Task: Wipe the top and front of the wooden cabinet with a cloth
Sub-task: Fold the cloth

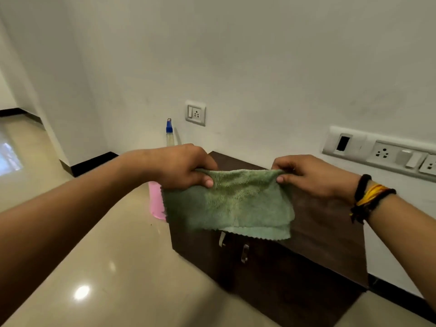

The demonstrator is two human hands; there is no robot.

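Now I pinch the green cloth (230, 204) taut by its top corners, left hand (179, 166) and right hand (313, 177), above the cabinet (330, 223), folding it ready for wiping.

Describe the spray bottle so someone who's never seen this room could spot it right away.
Find the dark brown wooden cabinet against the white wall. At its far left corner, beyond the left hand, stands a slim clear plastic spray bottle, just left of the white wall socket. Its blue nozzle cap sets it apart.
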